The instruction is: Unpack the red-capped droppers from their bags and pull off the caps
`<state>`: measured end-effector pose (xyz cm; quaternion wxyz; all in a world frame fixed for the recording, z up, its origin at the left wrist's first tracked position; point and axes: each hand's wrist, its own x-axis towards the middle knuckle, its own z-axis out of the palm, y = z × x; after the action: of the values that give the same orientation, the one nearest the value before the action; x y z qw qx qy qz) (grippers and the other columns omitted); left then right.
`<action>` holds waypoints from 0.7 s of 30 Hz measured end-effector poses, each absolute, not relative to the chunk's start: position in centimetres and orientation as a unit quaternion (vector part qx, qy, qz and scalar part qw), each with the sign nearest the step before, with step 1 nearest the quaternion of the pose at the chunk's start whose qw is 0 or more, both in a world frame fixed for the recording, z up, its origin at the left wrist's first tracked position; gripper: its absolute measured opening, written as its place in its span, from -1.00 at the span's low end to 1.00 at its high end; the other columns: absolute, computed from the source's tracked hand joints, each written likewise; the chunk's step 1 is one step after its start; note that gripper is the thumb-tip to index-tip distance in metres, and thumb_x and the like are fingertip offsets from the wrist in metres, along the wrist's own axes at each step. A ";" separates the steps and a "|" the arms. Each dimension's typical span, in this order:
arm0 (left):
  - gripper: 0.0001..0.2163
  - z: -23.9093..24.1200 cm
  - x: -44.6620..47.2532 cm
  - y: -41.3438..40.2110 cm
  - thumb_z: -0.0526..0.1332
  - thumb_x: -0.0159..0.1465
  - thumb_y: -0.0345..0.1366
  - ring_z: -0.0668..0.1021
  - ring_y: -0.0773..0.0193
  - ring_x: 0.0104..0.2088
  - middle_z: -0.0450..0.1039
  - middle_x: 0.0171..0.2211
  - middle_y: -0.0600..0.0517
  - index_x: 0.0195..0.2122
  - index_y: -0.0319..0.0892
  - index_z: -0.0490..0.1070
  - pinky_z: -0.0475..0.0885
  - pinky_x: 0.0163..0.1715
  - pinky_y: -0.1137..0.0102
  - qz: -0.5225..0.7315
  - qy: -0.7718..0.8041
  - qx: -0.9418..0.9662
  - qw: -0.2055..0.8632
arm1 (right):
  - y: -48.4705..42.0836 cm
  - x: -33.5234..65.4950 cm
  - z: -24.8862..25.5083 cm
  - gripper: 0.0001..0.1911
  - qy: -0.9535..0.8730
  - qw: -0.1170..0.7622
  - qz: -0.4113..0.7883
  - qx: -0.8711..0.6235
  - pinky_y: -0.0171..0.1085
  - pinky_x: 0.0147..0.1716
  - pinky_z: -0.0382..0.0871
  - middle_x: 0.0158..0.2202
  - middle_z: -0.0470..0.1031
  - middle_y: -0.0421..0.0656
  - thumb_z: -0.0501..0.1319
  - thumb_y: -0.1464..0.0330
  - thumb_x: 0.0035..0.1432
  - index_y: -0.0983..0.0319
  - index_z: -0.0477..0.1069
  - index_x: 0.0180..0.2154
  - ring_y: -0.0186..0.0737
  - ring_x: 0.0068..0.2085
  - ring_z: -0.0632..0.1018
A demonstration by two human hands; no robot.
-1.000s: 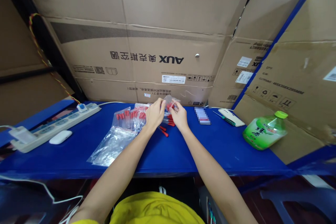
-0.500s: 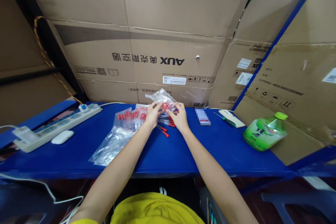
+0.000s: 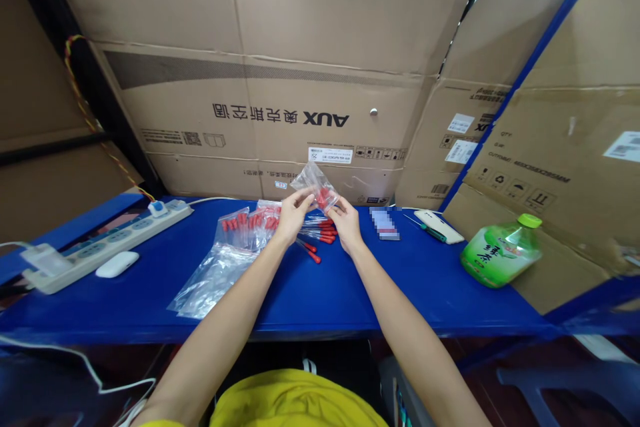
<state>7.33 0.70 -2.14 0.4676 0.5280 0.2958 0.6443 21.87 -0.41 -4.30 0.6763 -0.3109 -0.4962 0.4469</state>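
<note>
A clear plastic bag [image 3: 311,177] with red rubber bulbs showing inside is held up over the table. My left hand [image 3: 294,215] pinches its lower left edge, fingers closed. At the lower right, my right hand [image 3: 346,221] grips the bag near the red bulbs, thumb and fingers pressed together. Below and between my hands lie several loose droppers [image 3: 327,233] with clear stems and red bulbs, partly hidden. To the left of my left hand, filled bags [image 3: 235,221] with red-ended pieces rest beside flat clear bags [image 3: 213,280].
A phone [image 3: 385,223], a green-handled screwdriver [image 3: 433,232] and a white case [image 3: 443,225] lie to the right. Farther right stands a green tea bottle [image 3: 503,253]. A power strip [image 3: 113,240] and white mouse-like object [image 3: 117,265] are left. Cardboard [image 3: 280,87] walls the back.
The bag has turned in my hands, its red contents now toward the lower right by my right hand. My left fingers have shifted slightly. The table items stay put.
</note>
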 end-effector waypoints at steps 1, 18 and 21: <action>-0.56 -2.0 7.3 0.7 0.45 0.15 -0.08 0.63 0.08 -0.02 0.62 0.00 -0.12 0.00 -0.20 0.58 0.60 -0.02 0.19 0.643 0.294 0.535 0.463 | -0.4 21.8 -4.3 -0.43 -0.486 0.680 0.459 -0.300 -0.24 -0.10 0.53 0.05 0.61 -0.09 0.48 0.27 -0.05 0.18 0.53 0.05 -0.19 -0.12 0.61; -0.63 2.0 5.1 -1.5 0.03 0.52 -0.14 0.58 0.15 -0.20 0.58 -0.19 -0.11 0.01 -0.21 0.58 0.41 -0.12 0.31 0.548 0.437 0.712 -0.033 | -0.9 19.3 -4.9 -0.53 -0.353 0.667 0.623 -0.205 -0.25 0.00 0.54 -0.18 0.64 -0.16 0.54 0.41 -0.14 0.20 0.50 -0.14 -0.26 -0.18 0.63; -0.61 2.0 5.4 -1.7 0.02 0.52 -0.14 0.57 0.15 -0.17 0.57 -0.19 -0.10 0.13 -0.19 0.54 0.40 -0.08 0.32 0.558 0.427 0.711 -0.012 | -1.0 19.2 -4.8 -0.51 -0.356 0.666 0.621 -0.207 -0.25 -0.02 0.54 -0.17 0.64 -0.16 0.54 0.41 -0.14 0.20 0.49 -0.12 -0.26 -0.19 0.63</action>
<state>5.40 -1.73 2.00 -0.0120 0.7114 0.4273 0.5578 19.23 -1.00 -4.77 0.6662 -0.2075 -0.3563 0.6214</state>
